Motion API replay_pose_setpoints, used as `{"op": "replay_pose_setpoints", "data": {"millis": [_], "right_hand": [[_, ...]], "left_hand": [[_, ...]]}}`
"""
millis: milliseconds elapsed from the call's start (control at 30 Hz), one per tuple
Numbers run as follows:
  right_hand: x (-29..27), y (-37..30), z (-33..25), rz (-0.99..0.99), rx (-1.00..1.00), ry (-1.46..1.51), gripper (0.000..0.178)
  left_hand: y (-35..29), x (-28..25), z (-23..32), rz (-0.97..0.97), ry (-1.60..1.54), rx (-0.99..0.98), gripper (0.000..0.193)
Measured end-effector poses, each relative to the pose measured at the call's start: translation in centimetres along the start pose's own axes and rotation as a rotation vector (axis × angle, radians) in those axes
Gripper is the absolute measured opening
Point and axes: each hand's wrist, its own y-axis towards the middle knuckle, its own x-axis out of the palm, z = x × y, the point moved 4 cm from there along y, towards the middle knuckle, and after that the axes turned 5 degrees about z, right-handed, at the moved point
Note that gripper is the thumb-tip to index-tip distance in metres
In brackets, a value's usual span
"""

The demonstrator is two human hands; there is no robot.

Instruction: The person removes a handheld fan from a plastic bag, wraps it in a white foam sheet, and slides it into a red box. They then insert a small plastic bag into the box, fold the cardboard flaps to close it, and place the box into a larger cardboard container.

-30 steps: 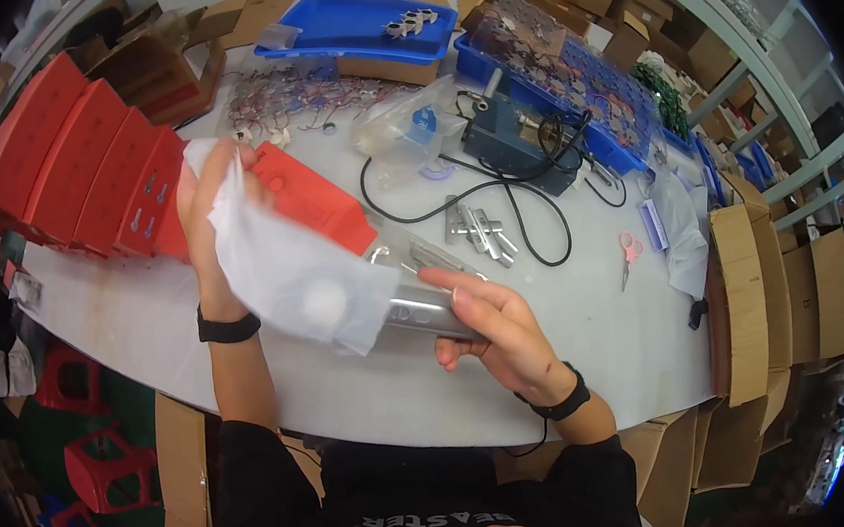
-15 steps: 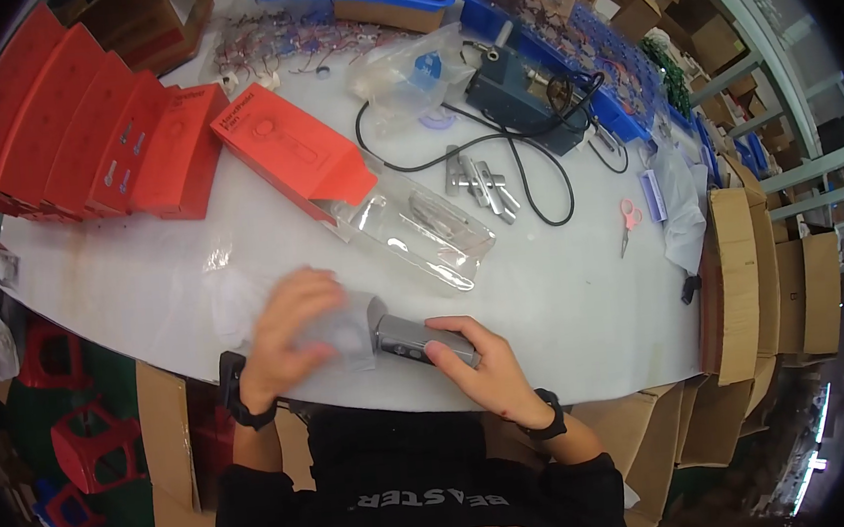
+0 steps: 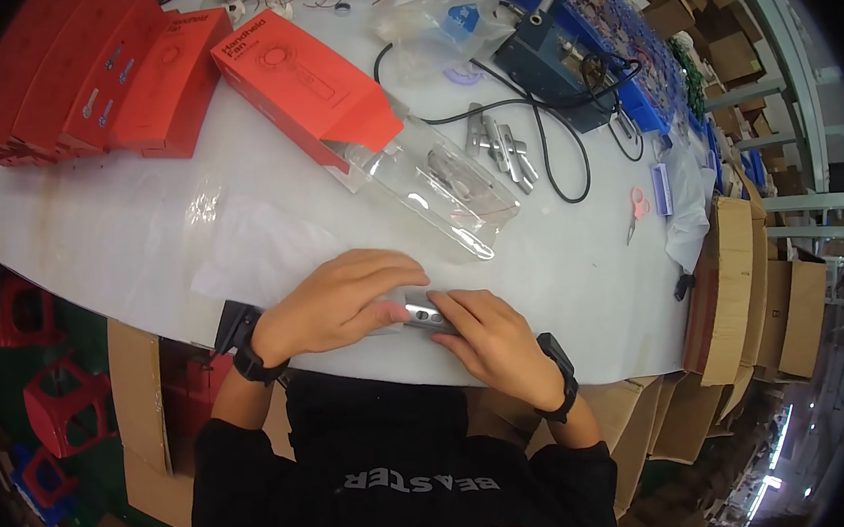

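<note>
A grey handheld fan (image 3: 424, 314) lies level just above the near edge of the table, with buttons showing on its handle. My right hand (image 3: 497, 342) is wrapped round its right end. My left hand (image 3: 340, 303) closes over the other end, thumb on the front; the fan's head and most of the thin plastic bag around it are hidden under this hand. Beyond my hands lies an open red box (image 3: 301, 83) with a fan drawn on it. A clear plastic tray (image 3: 436, 192) sticks out of its near end.
Several red boxes (image 3: 151, 96) stand in a row at the far left. Silver metal parts (image 3: 502, 148), a dark bench device (image 3: 550, 62) with black cables and pink scissors (image 3: 638, 206) are on the right. Cardboard cartons (image 3: 726, 297) border the table's right edge.
My left hand has come in from the left, where it was blurred over the bagged end, onto the fan. The view has shifted, so the boxes sit higher in the picture.
</note>
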Motion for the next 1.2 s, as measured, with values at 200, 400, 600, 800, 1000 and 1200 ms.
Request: {"op": "replay_pose_setpoints", "data": {"millis": [200,400,600,800,1000,1200], "right_hand": [[0.6,-0.4,-0.4,0.023,0.011,-0.046,0.051],[0.0,0.4,-1.0,0.041,-0.01,-0.075,0.053],[0.4,0.4,-0.8,-0.046,0.007,-0.096,0.052],[1.3,0.0,-1.2,0.008,0.054,-0.084,0.05],[1.5,-0.1,-0.7,0.046,0.044,-0.054,0.049],[-0.4,0.6,-0.9,0.085,-0.078,-0.175,0.046]], "left_hand": [[-1.2,-1.7,1.6,0.194,0.229,0.058,0.055],[-2.2,-0.2,1.7,0.027,0.245,-0.024,0.062],[-2.9,0.1,-0.3,0.028,0.034,-0.188,0.071],[-2.8,0.1,-0.7,0.015,-0.14,-0.328,0.064],[-2.6,0.1,-0.6,0.001,-0.118,-0.324,0.065],[-2.2,0.5,0.3,0.028,-0.102,-0.217,0.074]]}}
